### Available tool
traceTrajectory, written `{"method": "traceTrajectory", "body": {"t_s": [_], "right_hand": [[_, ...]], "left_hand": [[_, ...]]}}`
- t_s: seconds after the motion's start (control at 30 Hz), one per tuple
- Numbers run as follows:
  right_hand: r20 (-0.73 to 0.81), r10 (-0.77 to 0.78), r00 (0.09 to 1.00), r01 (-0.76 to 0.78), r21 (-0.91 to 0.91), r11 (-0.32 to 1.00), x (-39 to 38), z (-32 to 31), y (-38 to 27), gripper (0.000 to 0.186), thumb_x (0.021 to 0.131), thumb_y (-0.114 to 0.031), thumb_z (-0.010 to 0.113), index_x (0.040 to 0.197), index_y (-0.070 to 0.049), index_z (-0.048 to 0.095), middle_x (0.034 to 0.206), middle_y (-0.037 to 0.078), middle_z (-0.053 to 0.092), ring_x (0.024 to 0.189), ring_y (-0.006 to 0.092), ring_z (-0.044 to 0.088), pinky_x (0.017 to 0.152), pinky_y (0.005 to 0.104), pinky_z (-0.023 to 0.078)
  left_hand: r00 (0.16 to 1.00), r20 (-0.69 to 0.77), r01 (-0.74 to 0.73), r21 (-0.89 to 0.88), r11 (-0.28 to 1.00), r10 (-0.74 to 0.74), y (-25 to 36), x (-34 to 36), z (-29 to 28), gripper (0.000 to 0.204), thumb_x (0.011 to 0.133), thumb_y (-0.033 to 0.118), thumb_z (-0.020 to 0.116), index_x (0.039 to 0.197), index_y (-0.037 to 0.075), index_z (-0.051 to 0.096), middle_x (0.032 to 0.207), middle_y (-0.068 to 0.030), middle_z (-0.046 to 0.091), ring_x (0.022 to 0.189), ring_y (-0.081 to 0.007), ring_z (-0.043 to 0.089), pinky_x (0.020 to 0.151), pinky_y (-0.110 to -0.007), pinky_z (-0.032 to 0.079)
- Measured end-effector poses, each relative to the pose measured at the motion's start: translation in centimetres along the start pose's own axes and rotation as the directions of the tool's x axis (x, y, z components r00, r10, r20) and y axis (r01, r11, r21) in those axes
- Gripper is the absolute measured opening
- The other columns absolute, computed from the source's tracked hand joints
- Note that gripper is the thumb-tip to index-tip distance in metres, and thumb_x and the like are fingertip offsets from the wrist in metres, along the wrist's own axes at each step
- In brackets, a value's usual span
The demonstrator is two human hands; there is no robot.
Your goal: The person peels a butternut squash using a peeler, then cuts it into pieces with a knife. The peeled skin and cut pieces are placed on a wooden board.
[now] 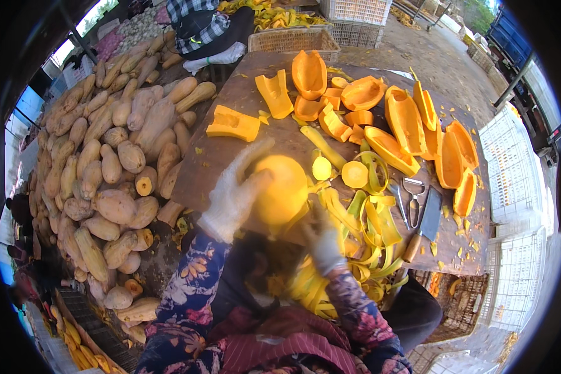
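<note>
My left hand (pixel 230 193), in a whitish glove, grips the left side of a peeled orange pumpkin piece (pixel 281 190), its thumb against the flesh. The piece is blurred by motion above the near edge of the wooden table (pixel 212 168). My right hand (pixel 325 242), gloved too, is close to the lower right of the piece, beside a heap of long yellow-green peels (pixel 377 227). Its fingers are smeared, so I cannot make out whether they hold anything. A Y-shaped peeler (pixel 414 198) and a cleaver (pixel 429 215) lie to the right of the peels.
Hollowed pumpkin halves (pixel 405 121) and chunks cover the table's far right part. A large pile of unpeeled pumpkins (pixel 112 181) fills the left side. White plastic crates (pixel 511 168) stand at the right. Behind the table are a brown crate (pixel 293 40) and a seated person (pixel 199 28).
</note>
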State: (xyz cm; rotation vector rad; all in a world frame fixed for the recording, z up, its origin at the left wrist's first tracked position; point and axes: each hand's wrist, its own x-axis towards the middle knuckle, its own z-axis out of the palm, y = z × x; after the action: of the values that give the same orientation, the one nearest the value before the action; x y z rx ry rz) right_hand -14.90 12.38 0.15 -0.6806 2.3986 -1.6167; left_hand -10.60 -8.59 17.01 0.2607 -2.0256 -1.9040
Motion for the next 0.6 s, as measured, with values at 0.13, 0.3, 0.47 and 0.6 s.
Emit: {"method": "traceTrajectory", "body": {"t_s": [0.13,0.3,0.47,0.6], "right_hand": [[-0.418,0.289,0.861,-0.444,-0.344,0.827,0.1,-12.8,0.4,0.056,0.094,-0.015,0.076,0.142,0.006,0.054,0.134,0.026,0.065,0.123,0.0364,0.064,0.107,0.0411,0.051],[-0.353,0.117,0.928,-0.146,-0.057,0.988,-3.2,-15.9,1.6,0.062,0.096,-0.009,0.069,0.152,0.003,0.046,0.149,0.021,0.057,0.138,0.0332,0.055,0.114,0.0449,0.045],[-0.508,0.105,0.855,-0.418,-0.554,0.72,-3.3,-17.2,3.7,0.071,0.089,-0.022,0.074,0.151,-0.001,0.047,0.147,0.024,0.054,0.132,0.0446,0.053,0.111,0.0492,0.046],[-0.499,0.279,0.82,-0.567,-0.642,0.517,-2.5,-20.9,6.8,0.073,0.089,-0.02,0.073,0.153,-0.002,0.045,0.133,0.024,0.059,0.119,0.0443,0.059,0.1,0.0496,0.051]], "left_hand": [[0.998,0.051,0.045,0.062,0.997,-0.048,-0.3,-1.4,2.7,0.073,0.092,0.022,0.075,0.156,0.003,0.045,0.151,-0.0127,0.054,0.139,-0.0241,0.051,0.118,-0.037,0.039],[0.994,0.102,0.016,0.181,0.983,-0.035,-0.8,-1.6,5.0,0.071,0.092,0.016,0.075,0.156,0.004,0.046,0.147,-0.0131,0.056,0.136,-0.023,0.054,0.114,-0.036,0.044],[0.994,0.082,0.064,0.053,0.997,-0.069,-1.0,-1.7,5.1,0.072,0.091,0.019,0.076,0.156,0.005,0.047,0.144,-0.013,0.058,0.134,-0.0247,0.055,0.114,-0.037,0.044],[0.998,0.009,0.061,0.017,0.998,-0.061,-0.1,-1.8,3.0,0.077,0.089,0.029,0.076,0.156,0.004,0.046,0.149,-0.0138,0.055,0.136,-0.0254,0.053,0.115,-0.038,0.042]]}}
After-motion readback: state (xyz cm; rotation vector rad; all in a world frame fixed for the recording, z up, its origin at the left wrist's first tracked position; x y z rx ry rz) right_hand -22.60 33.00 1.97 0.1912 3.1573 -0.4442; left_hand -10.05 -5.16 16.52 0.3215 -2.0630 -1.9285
